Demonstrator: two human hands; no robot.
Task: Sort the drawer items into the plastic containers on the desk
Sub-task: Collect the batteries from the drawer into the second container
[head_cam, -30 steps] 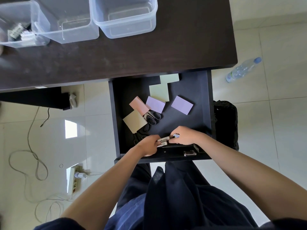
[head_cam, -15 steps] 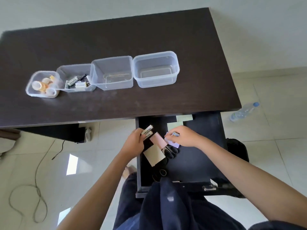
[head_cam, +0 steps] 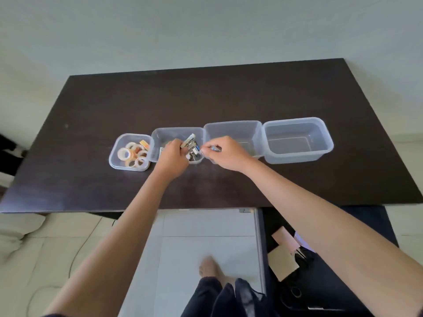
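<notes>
Four clear plastic containers stand in a row on the dark desk (head_cam: 251,97). The leftmost (head_cam: 114,156) holds several tape rolls. Over the second container (head_cam: 177,133), which has batteries in it, my left hand (head_cam: 174,154) grips two white-labelled batteries (head_cam: 188,141). Just to its right, my right hand (head_cam: 225,153) pinches a small battery (head_cam: 215,148) above the rim between the second and third container (head_cam: 233,130). The third and the fourth container (head_cam: 297,140) hold nothing. The open drawer (head_cam: 357,227) at lower right shows sticky-note pads (head_cam: 282,264) and scissors (head_cam: 302,255).
Pale tiled floor lies below the desk edge, with a cable at lower left. My foot (head_cam: 209,269) and dark trousers show at the bottom centre. A pale wall stands behind the desk.
Both hands have left the drawer and risen to the desk, carrying the batteries to the second container. The view has tilted up from the drawer to the desk.
</notes>
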